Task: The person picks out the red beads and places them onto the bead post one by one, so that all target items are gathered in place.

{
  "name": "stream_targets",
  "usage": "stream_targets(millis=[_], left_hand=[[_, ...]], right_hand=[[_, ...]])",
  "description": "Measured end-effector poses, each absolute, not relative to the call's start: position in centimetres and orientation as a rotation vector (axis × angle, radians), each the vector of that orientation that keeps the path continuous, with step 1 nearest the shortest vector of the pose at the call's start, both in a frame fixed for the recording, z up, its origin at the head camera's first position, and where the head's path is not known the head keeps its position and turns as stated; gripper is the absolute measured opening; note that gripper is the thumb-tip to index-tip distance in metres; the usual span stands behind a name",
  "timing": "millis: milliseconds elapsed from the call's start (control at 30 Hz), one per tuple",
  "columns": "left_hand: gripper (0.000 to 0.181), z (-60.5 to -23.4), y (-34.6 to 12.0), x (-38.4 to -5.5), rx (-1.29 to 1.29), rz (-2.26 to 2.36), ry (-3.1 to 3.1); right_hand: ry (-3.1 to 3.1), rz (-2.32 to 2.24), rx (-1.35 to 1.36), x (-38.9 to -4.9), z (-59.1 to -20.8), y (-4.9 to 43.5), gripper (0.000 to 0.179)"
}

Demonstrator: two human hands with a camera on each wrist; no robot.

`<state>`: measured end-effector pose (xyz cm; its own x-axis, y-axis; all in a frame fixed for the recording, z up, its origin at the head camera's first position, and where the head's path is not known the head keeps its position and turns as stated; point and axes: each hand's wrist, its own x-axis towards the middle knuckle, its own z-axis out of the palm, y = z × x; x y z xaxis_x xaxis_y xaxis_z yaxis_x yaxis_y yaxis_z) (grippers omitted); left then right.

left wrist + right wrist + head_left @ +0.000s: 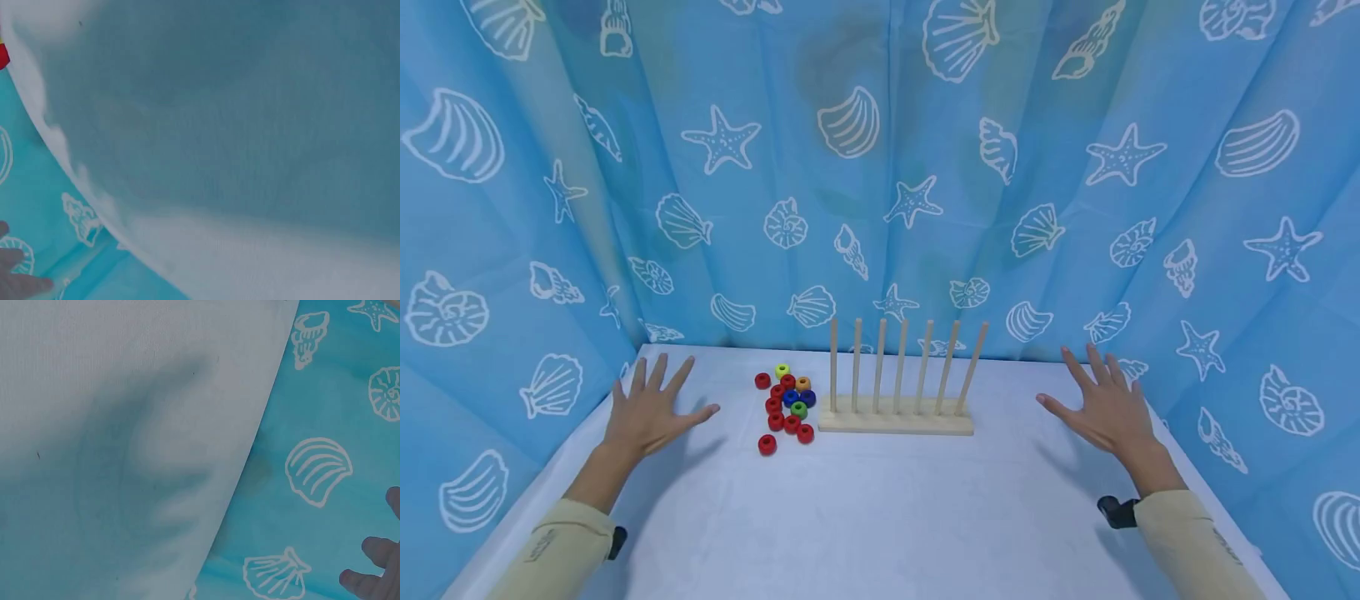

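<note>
Two hands reach out over a white-covered table, one at each side, fingers splayed wide and nothing in either grasp. The left hand [643, 417] spreads its thumb towards a cluster of beads; the nearest ones lie well apart from it. The right hand [1105, 412] mirrors it, thumb pointing inward to the wooden peg rack [895, 423]. Both cast shadows on the white tablecloth [880, 517] and seem to hover above it, touching none of the things there.

Between them, left of centre, sit the wooden beads [776, 422]: eight red, two blue, one yellow, one orange, one green. Just to their right stands the rack, seven upright dowels on a pale base, all bare. A blue curtain [880, 250] printed with white shells and starfish hangs behind.

Dark lettering runs along the left beige sleeve [561, 533], perhaps a brand, but it's too blurred for me to read; the right sleeve [1187, 533] carries a similar mark, equally illegible.
</note>
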<state>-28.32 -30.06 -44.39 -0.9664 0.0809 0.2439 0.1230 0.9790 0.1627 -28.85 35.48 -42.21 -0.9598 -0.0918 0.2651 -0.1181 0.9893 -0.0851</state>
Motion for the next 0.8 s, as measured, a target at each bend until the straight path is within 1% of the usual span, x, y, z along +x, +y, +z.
stream_targets(millis=[100, 200, 300, 400, 533, 700, 800], left_hand=[[0.078, -44.8, -29.2, -28.5, -0.183, -0.393, -2.813], [0.055, -45.4, -27.2, -29.0, -0.171, -0.653, -2.761], [0.043, -46.0, -24.8, -29.5, -0.107, -0.953, -2.780], [0.038, -46.9, -23.2, -29.8, -0.047, -1.176, -2.797], [0.036, -47.5, -22.1, -29.8, -0.009, -1.405, -2.780], [0.037, -48.0, -22.0, -29.4, -0.012, -1.542, -2.783], [0.042, -48.5, -22.3, -29.1, -0.056, -1.586, -2.801]], right_hand=[[-2.898, 0.312, 0.166, -29.0, -42.6, 34.9, 0.099], [-2.894, 0.689, 0.231, -29.6, -43.6, 33.2, 0.100], [-2.818, 1.107, 0.326, -30.5, -45.4, 31.1, 0.099], [-2.714, 1.419, 0.437, -31.7, -47.2, 29.2, 0.095], [-2.611, 1.709, 0.519, -33.0, -49.1, 27.6, 0.099], [-2.550, 1.863, 0.562, -34.0, -50.5, 27.0, 0.101], [-2.566, 1.846, 0.586, -34.4, -50.6, 26.6, 0.099]])
